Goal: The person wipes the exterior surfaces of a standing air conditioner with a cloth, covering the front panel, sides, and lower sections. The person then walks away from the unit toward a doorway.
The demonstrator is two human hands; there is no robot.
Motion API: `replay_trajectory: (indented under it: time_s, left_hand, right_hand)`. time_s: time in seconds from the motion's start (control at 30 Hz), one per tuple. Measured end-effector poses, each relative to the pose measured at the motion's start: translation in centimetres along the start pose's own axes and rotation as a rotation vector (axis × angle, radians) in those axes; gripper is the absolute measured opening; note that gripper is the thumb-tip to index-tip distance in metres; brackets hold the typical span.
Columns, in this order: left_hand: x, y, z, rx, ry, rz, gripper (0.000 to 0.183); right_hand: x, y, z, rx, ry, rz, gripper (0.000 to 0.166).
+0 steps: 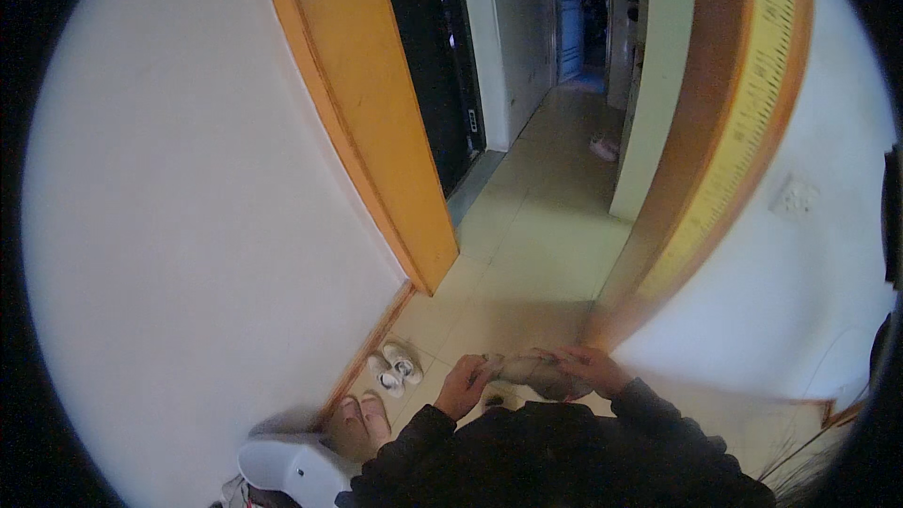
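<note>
A greyish, blurred item (pixel 522 370), perhaps cloth or a bag, stretches between my two hands in front of my dark jacket. My left hand (pixel 462 386) has its fingers curled around the item's left end. At the other end, my right hand (pixel 595 369) lies over the item with its fingers bent on it. A darker, rounded part hangs below, near my right hand. The item's exact kind cannot be told from the blur.
White shoes (pixel 395 369) and pink slippers (pixel 365 418) stand along the left wall, near a white plastic container (pixel 293 466). An orange wooden door frame (pixel 367 106) and a corner with a measuring strip (pixel 741 134) flank the tiled hallway. Pink footwear (pixel 604 147) lies farther off.
</note>
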State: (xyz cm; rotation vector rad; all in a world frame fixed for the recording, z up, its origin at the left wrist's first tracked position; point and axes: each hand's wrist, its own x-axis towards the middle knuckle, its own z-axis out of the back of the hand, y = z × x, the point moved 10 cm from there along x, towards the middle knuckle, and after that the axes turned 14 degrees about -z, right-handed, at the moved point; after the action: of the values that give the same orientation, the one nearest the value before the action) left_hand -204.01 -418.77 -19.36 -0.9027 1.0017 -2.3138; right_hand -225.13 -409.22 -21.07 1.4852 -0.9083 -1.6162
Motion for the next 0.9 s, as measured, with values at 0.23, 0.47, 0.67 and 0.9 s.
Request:
replay_trajectory:
  time_s: [0.23, 0.47, 0.67, 0.9]
  left_hand:
    - [10.1, 10.4, 1.7, -0.225, 0.033, 0.196, 0.03]
    - [18.0, 15.6, 2.3, -0.373, -0.038, 0.412, 0.033]
    - [22.4, 21.1, 5.5, -0.281, -0.233, 0.533, 0.035]
    - [24.4, 21.9, 7.9, -0.206, -0.387, 0.532, 0.03]
  right_hand:
    - [9.7, 4.5, 0.6, -0.015, 0.154, -0.268, 0.049]
    - [24.2, 6.6, 6.6, -0.235, 0.044, 0.148, 0.049]
    - [33.3, 14.6, 8.0, -0.225, 0.253, 0.003, 0.046]
    - [39.2, 17.5, 8.5, -0.163, 0.34, -0.119, 0.043]
